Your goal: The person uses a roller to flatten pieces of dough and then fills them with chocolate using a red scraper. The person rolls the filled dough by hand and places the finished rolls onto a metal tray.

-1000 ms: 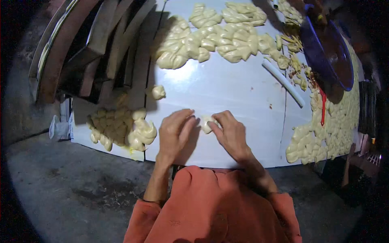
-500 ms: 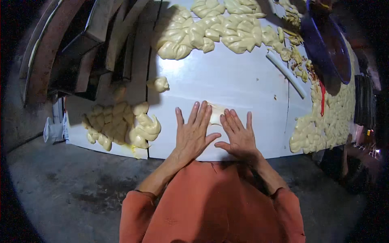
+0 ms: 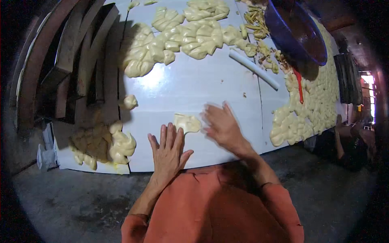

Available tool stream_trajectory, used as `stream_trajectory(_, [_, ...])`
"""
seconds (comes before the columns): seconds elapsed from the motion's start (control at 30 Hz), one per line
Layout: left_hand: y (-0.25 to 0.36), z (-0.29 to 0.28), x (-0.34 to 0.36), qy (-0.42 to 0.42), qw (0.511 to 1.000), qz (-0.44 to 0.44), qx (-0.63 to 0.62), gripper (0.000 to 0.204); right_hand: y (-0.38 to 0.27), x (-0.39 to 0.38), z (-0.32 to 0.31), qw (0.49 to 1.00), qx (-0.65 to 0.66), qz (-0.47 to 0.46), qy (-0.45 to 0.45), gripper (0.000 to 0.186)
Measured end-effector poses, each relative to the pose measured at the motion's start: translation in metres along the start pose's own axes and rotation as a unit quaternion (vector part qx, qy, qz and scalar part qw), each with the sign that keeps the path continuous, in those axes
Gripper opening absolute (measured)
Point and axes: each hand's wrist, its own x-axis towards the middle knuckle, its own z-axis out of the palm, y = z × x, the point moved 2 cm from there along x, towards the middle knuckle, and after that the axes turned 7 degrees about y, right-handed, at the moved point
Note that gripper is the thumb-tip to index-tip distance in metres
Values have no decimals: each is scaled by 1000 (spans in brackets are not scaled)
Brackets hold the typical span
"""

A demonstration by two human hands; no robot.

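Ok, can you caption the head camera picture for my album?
Left hand and blurred right hand flank a flat, dough-like piece on a white table, with more pale lumps beyond.

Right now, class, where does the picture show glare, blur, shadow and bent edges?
Head view: glare whitens the tabletop; head view: the right hand is blurred, the left hand sharper; head view: shadow darkens some dough pieces at left; head view: the tabletop's near edge bows.

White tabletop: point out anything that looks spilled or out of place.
Scraps lie strewn beside the blue bowl, looking messy against the smooth dough lumps. A red streak there stands out by colour; I cannot tell if it is a spill.
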Motion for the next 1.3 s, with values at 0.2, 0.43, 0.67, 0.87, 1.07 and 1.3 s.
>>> stream_trajectory(0.2, [25,25,1,14,1000,14,7,81,155,20,-98,896,-314,245,196,43])
stream_trajectory(0.43, [14,14,-14,-3,999,-5,-46,78,165,0,-87,949,-150,192,199,39])
stream_trajectory(0.67, [-1,-1,-2,238,971,24,-15,82,23,21,-45,998,-40,-45,18,43])
stream_trajectory(0.87, [-16,3,34,47,994,-99,12,68,4,19,15,986,-140,8,-88,63])
stream_trajectory(1.07, [-51,7,109,116,987,-98,47,60,20,86,42,959,-261,109,-15,60])
stream_trajectory(1.3, [-89,-9,178,205,971,-72,104,62,32,149,17,992,-117,-2,45,59])
